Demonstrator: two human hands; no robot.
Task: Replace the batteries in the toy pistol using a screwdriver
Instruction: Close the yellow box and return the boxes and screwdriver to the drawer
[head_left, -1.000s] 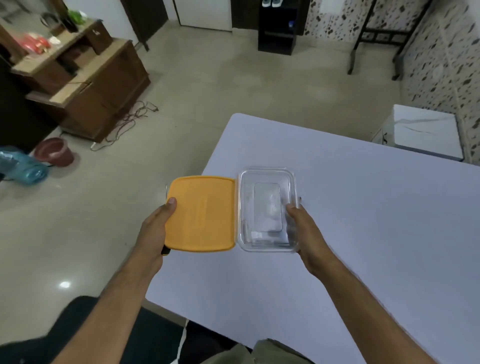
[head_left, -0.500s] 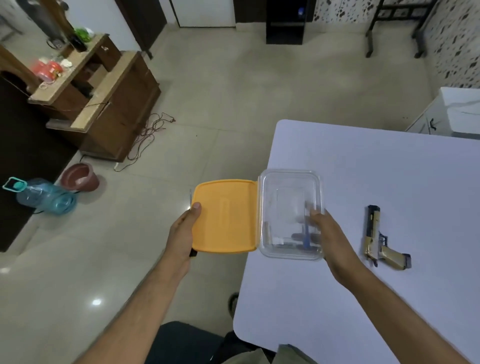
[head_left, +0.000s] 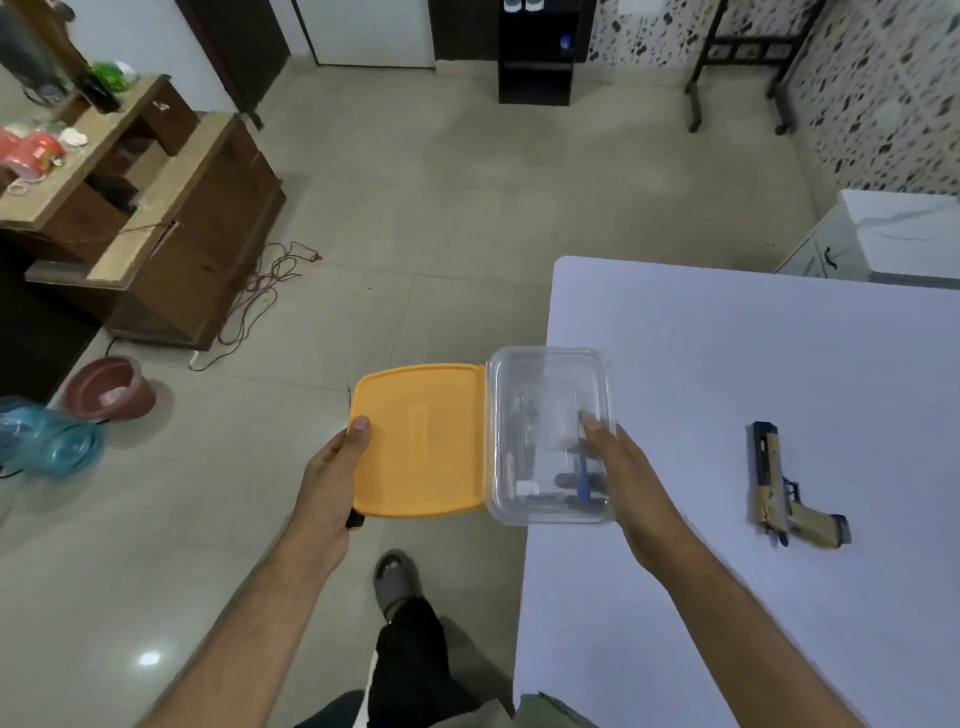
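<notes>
My left hand (head_left: 332, 478) grips the left edge of an orange lid (head_left: 421, 441), thumb on top, held out over the floor beside the table. A dark thing shows under that hand; what it is I cannot tell. My right hand (head_left: 623, 483) holds the right side of a clear plastic box (head_left: 545, 415), thumb over its rim, at the table's left edge. Inside the box lies a blue-handled tool (head_left: 583, 480) and small blurred items. The tan and black toy pistol (head_left: 784, 493) lies on the table to the right of the box.
The white table (head_left: 753, 364) fills the right half of the view. On the floor to the left are a wooden cabinet (head_left: 171, 239), loose cables (head_left: 260, 296), a brown bowl (head_left: 109, 387) and a blue water bottle (head_left: 47, 436). My sandalled foot (head_left: 397, 577) stands by the table.
The view has swung left and back, so the table has shifted right and the toy pistol has come into sight. Lid and box now hang at the table's left edge, still in both hands.
</notes>
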